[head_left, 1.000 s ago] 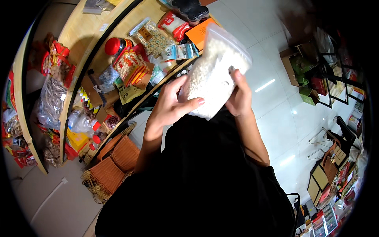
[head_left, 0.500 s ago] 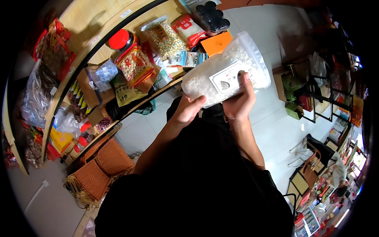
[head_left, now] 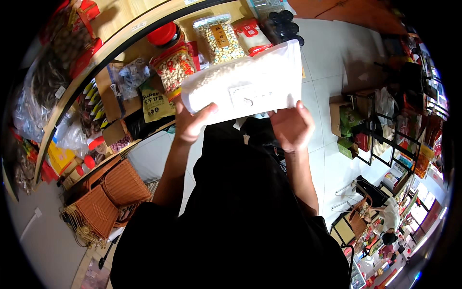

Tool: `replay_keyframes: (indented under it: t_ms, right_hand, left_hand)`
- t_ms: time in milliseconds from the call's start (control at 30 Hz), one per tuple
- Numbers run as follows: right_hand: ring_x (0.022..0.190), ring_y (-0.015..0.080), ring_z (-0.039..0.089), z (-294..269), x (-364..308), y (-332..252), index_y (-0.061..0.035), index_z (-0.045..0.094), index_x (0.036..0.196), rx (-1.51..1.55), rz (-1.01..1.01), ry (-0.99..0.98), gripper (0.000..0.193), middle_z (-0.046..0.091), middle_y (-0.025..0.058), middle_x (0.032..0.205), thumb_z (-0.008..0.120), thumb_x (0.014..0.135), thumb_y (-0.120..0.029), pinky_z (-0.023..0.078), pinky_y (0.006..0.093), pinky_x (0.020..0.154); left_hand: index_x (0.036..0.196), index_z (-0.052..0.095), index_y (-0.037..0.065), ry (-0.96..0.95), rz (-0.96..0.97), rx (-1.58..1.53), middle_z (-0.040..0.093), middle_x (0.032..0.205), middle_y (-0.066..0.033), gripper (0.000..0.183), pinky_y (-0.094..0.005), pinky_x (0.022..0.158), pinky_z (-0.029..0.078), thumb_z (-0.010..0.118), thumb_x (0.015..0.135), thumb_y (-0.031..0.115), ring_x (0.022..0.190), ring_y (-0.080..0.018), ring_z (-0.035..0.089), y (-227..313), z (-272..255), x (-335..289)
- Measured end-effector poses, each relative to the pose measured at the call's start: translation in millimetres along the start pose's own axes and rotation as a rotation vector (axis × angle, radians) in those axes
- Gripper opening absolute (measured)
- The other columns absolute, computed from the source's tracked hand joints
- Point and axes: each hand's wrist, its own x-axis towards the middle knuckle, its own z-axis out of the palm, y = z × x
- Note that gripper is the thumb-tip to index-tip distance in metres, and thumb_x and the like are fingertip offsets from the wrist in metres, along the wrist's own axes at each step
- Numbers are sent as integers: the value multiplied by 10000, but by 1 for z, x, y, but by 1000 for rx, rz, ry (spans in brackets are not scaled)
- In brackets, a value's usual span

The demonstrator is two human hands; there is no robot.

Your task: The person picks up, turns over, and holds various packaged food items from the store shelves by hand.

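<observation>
A translucent pouch of small white grains [head_left: 216,79] with a pale label hangs in front of me, lying nearly level and brightly lit. My left hand [head_left: 189,123] grips its lower left end, thumb across the front and fingers mostly hidden behind. At the lower right corner, my right hand [head_left: 292,127] holds the edge, its thumb upright beside the corner and its fingers partly hidden by the pouch. Just beyond the pouch, a wooden shelf bears a clear bag of pale beans [head_left: 219,41], a red-and-white bag [head_left: 252,37] and a red bag of nuts [head_left: 174,70].
On the shelf's left part are a red-lidded jar [head_left: 162,33], a yellow-green pouch [head_left: 156,101] and a cardboard box [head_left: 109,89]. Dark-capped bottles [head_left: 284,26] stand at its far end. Woven baskets [head_left: 118,197] sit lower left; a black rack [head_left: 385,139] stands right.
The pouch has moved left and turned to lie more level. My left hand has shifted left with it; my right hand has slid from its front to the lower right corner.
</observation>
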Motion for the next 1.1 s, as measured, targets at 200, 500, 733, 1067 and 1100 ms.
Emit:
replay_keyframes:
  t_ms: [200,500,733,1067,1100]
  right_hand:
    - [1111,281,566,1,3,6,-11,438,1295,-120,2,-51,514,558,154,1235,581,849,-223,489,435,894]
    - [882,237,654,2,18,-1,15,490,1215,-298,-80,-107,357,645,158,1033,559,871,-48,560,360,706]
    - [835,193,652,10,18,-6,17,514,1166,-339,-116,-8,275,643,132,996,554,915,-87,565,327,627]
    - [923,102,560,12,13,-23,21,596,1063,-471,-297,31,188,633,40,984,584,900,-73,421,254,848]
    - [905,97,558,10,13,-24,17,600,1067,-517,-312,24,192,631,38,979,586,896,-71,422,248,831]
  left_hand:
    - [1221,509,-33,-87,-59,62,633,1048,-113,495,-306,842,480,653,770,111,956,-185,608,36,-3,21]
    - [1230,505,-31,-89,-121,99,622,1075,-103,456,-303,844,479,629,832,156,972,-167,599,43,-4,34]
    - [1234,493,-47,-59,-175,75,612,1104,-120,465,-311,879,465,614,843,174,1013,-179,590,34,-7,39]
    - [1309,398,-50,38,-232,-222,559,1206,-153,540,-353,968,431,588,836,127,1119,-224,561,15,4,43]
    - [1315,393,-48,59,-246,-284,556,1211,-160,543,-363,979,426,582,833,114,1127,-233,559,12,5,43]
